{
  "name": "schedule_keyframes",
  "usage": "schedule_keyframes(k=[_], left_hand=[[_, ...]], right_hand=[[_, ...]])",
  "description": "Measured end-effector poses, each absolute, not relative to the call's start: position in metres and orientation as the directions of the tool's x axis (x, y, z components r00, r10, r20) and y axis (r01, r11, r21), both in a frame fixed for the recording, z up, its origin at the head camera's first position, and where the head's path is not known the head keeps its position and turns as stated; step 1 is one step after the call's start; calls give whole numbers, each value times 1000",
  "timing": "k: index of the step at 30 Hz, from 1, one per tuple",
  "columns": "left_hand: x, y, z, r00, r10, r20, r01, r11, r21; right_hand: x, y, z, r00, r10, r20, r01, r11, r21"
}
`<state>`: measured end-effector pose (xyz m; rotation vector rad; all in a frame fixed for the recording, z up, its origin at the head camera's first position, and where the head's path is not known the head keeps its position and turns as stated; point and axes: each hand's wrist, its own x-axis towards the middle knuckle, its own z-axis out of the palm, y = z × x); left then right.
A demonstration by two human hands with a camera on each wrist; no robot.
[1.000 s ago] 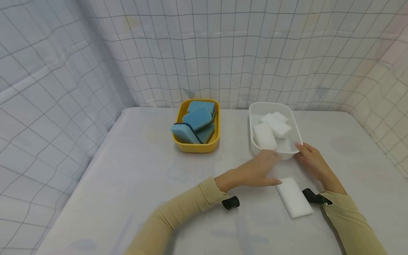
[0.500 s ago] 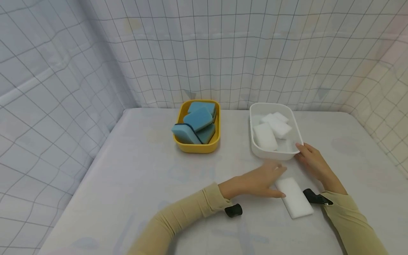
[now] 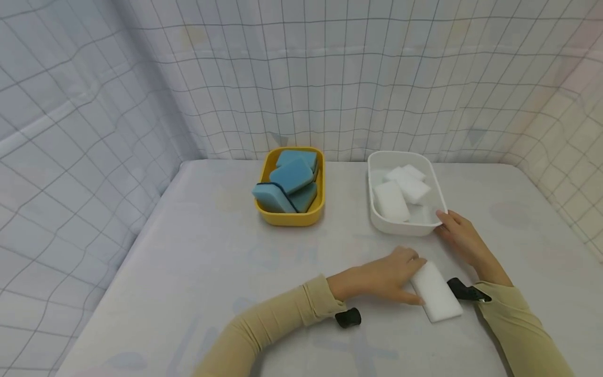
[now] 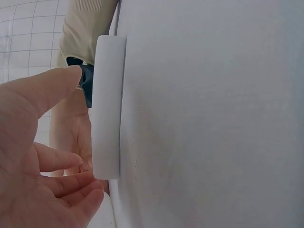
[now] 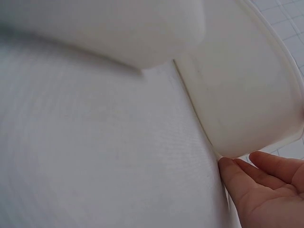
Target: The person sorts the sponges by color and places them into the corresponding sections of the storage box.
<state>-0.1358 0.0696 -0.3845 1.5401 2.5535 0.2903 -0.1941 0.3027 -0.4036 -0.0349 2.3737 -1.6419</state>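
Observation:
A white sponge (image 3: 435, 291), a flat rectangular block, lies on the table in front of the white plastic bin (image 3: 400, 229). My left hand (image 3: 388, 275) is over its left side, thumb and fingers spread. In the left wrist view the thumb stands apart from the sponge (image 4: 108, 107), while the fingertips are close by its lower end; whether they touch is unclear. My right hand (image 3: 462, 242) holds the bin's near right corner, a digit at the rim. Fingertips (image 5: 227, 164) meet the bin's base in the right wrist view. Several white sponges (image 3: 392, 201) lie inside the bin.
To the left stands a yellow bin (image 3: 290, 219) with several blue sponges (image 3: 292, 175), one leaning over its rim. A white cloth covers the table (image 3: 188, 251). Grid-patterned curtains (image 3: 330, 78) hang behind and at both sides. Each wrist carries a black strap device (image 3: 348, 318).
My left hand has moved from the white bin's near edge down toward me, to the loose white sponge. The right hand stays at the bin's corner.

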Motion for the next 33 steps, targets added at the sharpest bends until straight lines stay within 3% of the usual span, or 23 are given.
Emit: schedule_keyframes(k=[7, 20, 28, 33], left_hand=[[-131, 70, -385, -515, 852, -94, 819, 521, 241], [-126, 74, -382, -534, 838, -110, 800, 543, 255], [-119, 87, -383, -566, 821, -74, 817, 570, 81], [-112, 96, -385, -632, 773, -62, 775, 632, -11]], right_hand=[[-193, 303, -404, -963, -182, -199, 125, 352, -927], [-195, 303, -403, -965, -178, -192, 125, 331, -935], [-195, 304, -403, -969, -161, -185, 127, 316, -940], [-194, 304, -403, -971, -165, -173, 115, 311, -943]])
